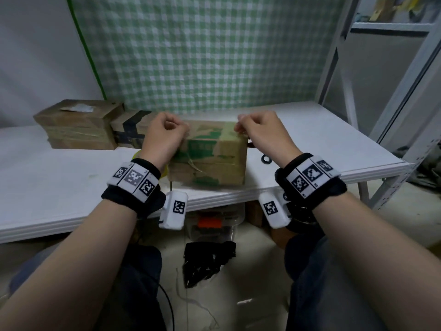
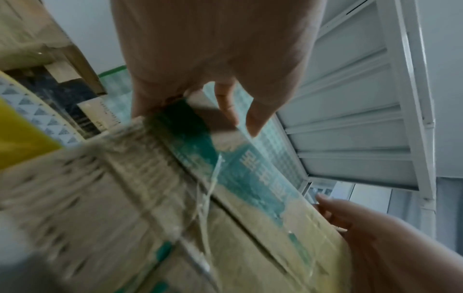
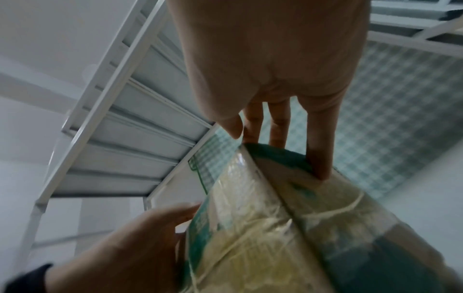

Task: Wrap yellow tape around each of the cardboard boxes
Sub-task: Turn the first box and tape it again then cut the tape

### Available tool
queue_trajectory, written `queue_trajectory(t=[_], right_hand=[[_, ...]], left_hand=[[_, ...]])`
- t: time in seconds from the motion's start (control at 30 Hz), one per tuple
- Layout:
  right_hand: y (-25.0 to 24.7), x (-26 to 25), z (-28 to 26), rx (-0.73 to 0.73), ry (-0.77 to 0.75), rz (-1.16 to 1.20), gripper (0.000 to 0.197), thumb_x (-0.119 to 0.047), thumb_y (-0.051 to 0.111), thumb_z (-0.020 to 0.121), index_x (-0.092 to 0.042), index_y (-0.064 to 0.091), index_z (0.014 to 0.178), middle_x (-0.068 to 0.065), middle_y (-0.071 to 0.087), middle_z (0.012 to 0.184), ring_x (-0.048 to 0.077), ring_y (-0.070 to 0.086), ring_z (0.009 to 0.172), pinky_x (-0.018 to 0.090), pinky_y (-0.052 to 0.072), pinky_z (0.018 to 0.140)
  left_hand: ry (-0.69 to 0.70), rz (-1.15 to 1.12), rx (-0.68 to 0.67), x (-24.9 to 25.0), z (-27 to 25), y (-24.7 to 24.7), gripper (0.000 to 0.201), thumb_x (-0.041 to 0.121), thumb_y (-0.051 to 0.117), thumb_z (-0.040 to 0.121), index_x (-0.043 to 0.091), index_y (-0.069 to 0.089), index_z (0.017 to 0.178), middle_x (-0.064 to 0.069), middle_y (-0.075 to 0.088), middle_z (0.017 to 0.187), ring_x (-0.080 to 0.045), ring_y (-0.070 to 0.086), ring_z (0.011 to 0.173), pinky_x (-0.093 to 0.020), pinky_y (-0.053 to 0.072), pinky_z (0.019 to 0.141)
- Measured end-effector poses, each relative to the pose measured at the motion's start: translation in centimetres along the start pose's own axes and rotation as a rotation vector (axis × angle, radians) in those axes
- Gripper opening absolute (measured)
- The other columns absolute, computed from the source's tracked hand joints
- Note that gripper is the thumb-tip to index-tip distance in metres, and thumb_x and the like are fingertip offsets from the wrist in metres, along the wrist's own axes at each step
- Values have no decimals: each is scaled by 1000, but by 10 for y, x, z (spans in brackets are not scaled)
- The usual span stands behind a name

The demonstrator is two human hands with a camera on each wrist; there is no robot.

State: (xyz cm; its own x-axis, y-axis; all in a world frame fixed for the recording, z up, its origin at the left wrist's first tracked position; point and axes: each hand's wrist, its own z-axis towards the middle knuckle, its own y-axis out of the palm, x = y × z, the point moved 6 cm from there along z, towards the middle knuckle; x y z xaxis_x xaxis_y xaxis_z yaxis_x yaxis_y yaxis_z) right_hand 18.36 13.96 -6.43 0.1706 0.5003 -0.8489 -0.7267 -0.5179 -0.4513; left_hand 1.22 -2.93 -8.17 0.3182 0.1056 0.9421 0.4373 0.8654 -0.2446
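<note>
A cardboard box with green print stands near the front edge of the white table. Yellowish tape bands its right end, and loose tape strands hang down its front. My left hand grips the box's top left end, fingers curled over the far edge. My right hand grips the top right end, its fingertips on the box top. A yellow tape roll lies just left of the box, mostly hidden behind my left wrist.
Two more cardboard boxes stand at the back left: a brown one and one with black print. A small black ring lies right of the held box. A white metal shelf frame rises on the right. A clear bin sits under the table.
</note>
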Motion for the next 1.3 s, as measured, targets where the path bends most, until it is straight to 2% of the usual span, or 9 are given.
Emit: queue_trajectory(t=[0.13,0.23,0.27,0.33,0.43,0.6,0.87,1.07,1.3], right_hand=[[9,-3,-16,-100,-15,-207,46,-54,40,103,-25,73,93,-7,71,93,22,66,96,44,54,87],[18,-23,-31,-168,-230,-434,50,-44,30,109,-15,70,96,5,69,106,29,58,113,43,44,95],[27,-27,-37,-258,-276,-501,48,-43,27,110,-19,69,106,6,68,120,28,53,125,45,40,106],[50,-19,-45,-491,-264,-664,54,-46,21,110,-19,50,146,9,43,157,26,30,149,48,21,124],[70,-2,-36,-577,-170,-860,70,-53,13,108,-9,10,162,12,4,170,25,1,157,46,2,127],[72,9,4,-555,-81,-897,76,-58,14,106,-6,9,162,15,-1,170,28,0,157,45,4,127],[62,28,52,-503,-50,-785,59,-48,25,109,-9,33,152,20,33,157,38,31,144,44,27,115],[48,31,68,-456,63,-627,59,-48,26,109,-7,66,121,13,65,125,29,60,109,34,44,92],[45,60,74,-345,382,-158,41,-45,30,108,-12,54,105,12,58,100,23,57,92,35,44,81]], left_hand=[[19,367,-92,-6,-5,7,36,39,76,85,31,61,117,-2,55,125,-15,62,101,-33,48,97],[52,526,-141,-5,-8,11,63,45,75,87,28,52,143,-7,40,151,-24,57,125,-34,41,107],[55,545,-147,-4,-8,12,70,47,74,88,24,47,148,-7,41,154,-26,54,130,-36,40,109],[48,581,-161,-6,-7,13,76,49,71,90,14,44,151,-9,47,154,-29,50,136,-38,40,109],[29,587,-172,-10,-5,13,80,55,69,89,12,45,151,-9,50,152,-29,49,137,-40,41,111],[20,500,-183,-14,-6,12,80,54,72,87,15,45,151,-5,49,153,-25,50,136,-40,42,111],[-7,427,-187,-17,-4,10,83,53,77,84,16,45,151,-4,49,152,-24,53,132,-46,46,110],[-16,419,-187,-18,-4,11,82,52,76,84,16,45,151,-4,49,152,-24,54,131,-43,45,109],[-28,432,-193,-20,-2,13,81,51,74,86,16,42,152,-3,48,153,-24,54,131,-43,46,108]])
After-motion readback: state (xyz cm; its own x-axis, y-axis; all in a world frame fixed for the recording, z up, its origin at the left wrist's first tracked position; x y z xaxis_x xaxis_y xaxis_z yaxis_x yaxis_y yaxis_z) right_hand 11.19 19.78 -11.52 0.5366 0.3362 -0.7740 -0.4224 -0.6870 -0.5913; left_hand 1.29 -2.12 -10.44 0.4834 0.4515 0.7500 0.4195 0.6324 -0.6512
